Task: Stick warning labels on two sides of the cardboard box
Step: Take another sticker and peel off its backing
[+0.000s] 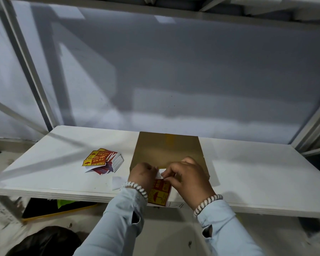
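Note:
A brown cardboard box (166,148) lies on the white table (257,174), its top face toward me. Just in front of it, my left hand (142,174) and my right hand (188,178) both hold one red and yellow warning label (160,194) over the table's near edge. The fingertips of both hands pinch the label's upper end, where a white corner (160,174) of backing or underside is folded up. The label hangs down between my wrists, printed side toward me.
A pile of "KEEP DRY" labels (103,160) lies on the table left of the box. A white scrap of paper (118,182) sits by my left wrist. Metal frame posts stand at both sides. Dark items and a green object lie under the table at left.

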`<state>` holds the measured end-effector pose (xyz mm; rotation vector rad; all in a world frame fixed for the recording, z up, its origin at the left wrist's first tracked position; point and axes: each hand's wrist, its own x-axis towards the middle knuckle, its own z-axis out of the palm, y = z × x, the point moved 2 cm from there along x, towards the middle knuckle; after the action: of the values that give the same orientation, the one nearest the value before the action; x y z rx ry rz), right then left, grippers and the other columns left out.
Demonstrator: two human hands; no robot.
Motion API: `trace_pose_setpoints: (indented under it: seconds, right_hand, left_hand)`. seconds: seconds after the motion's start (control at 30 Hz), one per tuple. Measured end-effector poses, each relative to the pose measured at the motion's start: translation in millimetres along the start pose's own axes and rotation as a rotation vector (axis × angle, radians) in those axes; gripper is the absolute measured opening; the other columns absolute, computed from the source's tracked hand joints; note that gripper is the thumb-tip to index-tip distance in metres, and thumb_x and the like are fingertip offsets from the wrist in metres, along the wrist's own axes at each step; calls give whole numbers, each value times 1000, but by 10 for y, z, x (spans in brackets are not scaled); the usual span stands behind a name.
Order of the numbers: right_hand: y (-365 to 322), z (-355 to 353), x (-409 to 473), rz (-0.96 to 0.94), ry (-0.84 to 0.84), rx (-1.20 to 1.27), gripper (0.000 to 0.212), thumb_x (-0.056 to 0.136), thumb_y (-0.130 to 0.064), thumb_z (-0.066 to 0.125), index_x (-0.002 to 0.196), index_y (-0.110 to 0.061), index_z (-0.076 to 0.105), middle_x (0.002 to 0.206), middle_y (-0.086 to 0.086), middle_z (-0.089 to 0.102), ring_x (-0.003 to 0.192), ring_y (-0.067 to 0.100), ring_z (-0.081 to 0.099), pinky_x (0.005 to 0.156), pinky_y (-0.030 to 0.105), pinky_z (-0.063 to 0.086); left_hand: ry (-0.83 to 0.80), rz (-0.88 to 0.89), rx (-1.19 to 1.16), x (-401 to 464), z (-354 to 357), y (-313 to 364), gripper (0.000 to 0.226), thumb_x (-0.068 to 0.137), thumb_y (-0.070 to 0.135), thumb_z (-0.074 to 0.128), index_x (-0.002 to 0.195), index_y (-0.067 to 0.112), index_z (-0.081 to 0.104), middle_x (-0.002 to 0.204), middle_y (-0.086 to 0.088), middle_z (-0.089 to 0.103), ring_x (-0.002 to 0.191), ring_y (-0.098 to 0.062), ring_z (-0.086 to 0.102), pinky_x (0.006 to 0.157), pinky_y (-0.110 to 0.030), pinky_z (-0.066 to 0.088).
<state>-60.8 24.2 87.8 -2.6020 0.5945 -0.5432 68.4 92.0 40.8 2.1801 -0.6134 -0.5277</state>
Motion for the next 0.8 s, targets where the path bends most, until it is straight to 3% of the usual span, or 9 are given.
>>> trace_pose_setpoints:
  seconds: [0.07,0.17,0.27,0.37,0.47,0.53,0.63,0.73,0.8]
  right_hand:
    - [-7,2,-3,-9,-17,3,8,85,-29,65,89,-27,72,69,-25,38,87,4,43,66,9,31]
    - [-7,20,-2,-22,-39,12,8,85,-28,66,90,-26,72,70,-27,40,87,4,44,73,21,41]
    - [7,49,16,-29,-66,23,6,85,-29,66,88,-27,71,79,-22,59,93,6,47,78,25,45]
    - [1,72,29,-22,-101,16,5,85,-29,65,88,-28,70,89,-16,66,99,8,49,81,27,47]
    - [-20,44,32,-28,-130,49,4,86,-28,65,85,-28,68,78,-22,57,96,7,50,83,28,47]
    - [-17,11,25,-35,-120,64,3,85,-29,65,84,-29,68,73,-25,48,91,3,48,80,24,45]
    - [-13,5,0,-49,-123,53,4,85,-30,65,84,-30,68,74,-26,49,88,-1,46,78,20,43]
    - [16,20,11,-46,-121,86,4,84,-28,66,82,-30,68,75,-25,55,92,-1,46,79,21,43]
    - [25,22,20,-58,-128,76,3,83,-28,67,81,-29,68,74,-27,55,93,0,47,80,23,45]
  left_hand:
    - [24,-3,23,31,-24,-32,36,96,26,50,95,-5,69,99,-23,68,90,-33,60,69,-24,34]
    - [29,-33,46,70,-47,-85,36,96,25,49,98,-4,69,107,-24,68,101,-35,62,72,-25,35]
    - [3,-72,49,97,-47,-103,35,96,25,48,100,-3,68,110,-23,68,103,-35,62,73,-25,36]
    - [2,-93,65,100,-37,-110,35,96,25,47,104,-3,68,114,-21,67,106,-34,61,75,-24,36]
    - [44,-160,19,126,-100,-201,33,95,20,48,109,-5,65,116,-23,66,108,-35,61,83,-24,43]
    - [102,-226,16,155,-182,-278,33,95,16,48,115,-7,61,120,-26,63,106,-35,63,93,-37,51]
    - [77,-249,-71,223,-248,-368,37,95,16,51,123,-7,56,123,-24,63,93,-29,65,90,-38,53]
    - [113,-200,-15,168,-295,-332,39,94,21,50,130,5,50,129,-12,61,120,-27,57,102,-32,43]
    - [159,-220,-29,154,-289,-318,39,97,22,45,132,6,49,131,-12,59,124,-27,55,103,-31,40]
